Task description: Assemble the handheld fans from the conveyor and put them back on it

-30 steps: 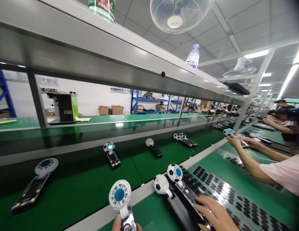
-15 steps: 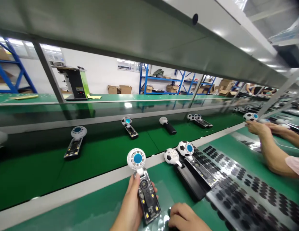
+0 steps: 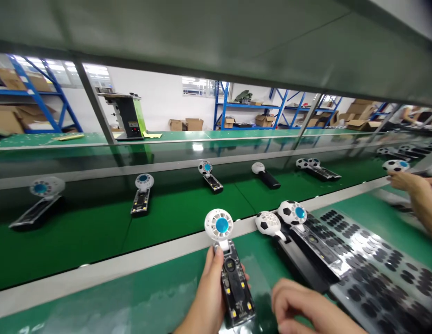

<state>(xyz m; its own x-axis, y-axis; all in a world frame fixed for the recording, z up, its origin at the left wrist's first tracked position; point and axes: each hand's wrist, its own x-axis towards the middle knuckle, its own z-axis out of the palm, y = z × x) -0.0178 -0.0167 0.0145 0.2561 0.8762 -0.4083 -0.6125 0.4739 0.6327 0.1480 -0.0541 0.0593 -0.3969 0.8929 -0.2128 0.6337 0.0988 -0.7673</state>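
Note:
My left hand (image 3: 210, 290) is wrapped round the handle of a handheld fan (image 3: 238, 290), its thumb lying near the neck. This fan has a white round head with a blue disc, and a see-through handle showing a circuit board and yellow parts. To the right of it, just above the table, my right hand (image 3: 302, 304) is closed with curled fingers; whatever they may hold is hidden. Beyond that hand lie a black-handled fan (image 3: 267, 223) with a football-patterned head and a see-through fan (image 3: 292, 213) with a blue disc, side by side.
Sheets of black round stickers (image 3: 386, 264) cover the table on the right. Several fans lie along the green conveyor belt (image 3: 177, 211), past its pale edge rail (image 3: 146, 257). A co-worker's hand (image 3: 410, 183) holds another fan at far right. A metal shelf (image 3: 209, 41) hangs overhead.
The view has swung left, and fans on the belt appear further right. My left hand keeps its grip on the fan. My right hand has risen slightly, fingers still curled.

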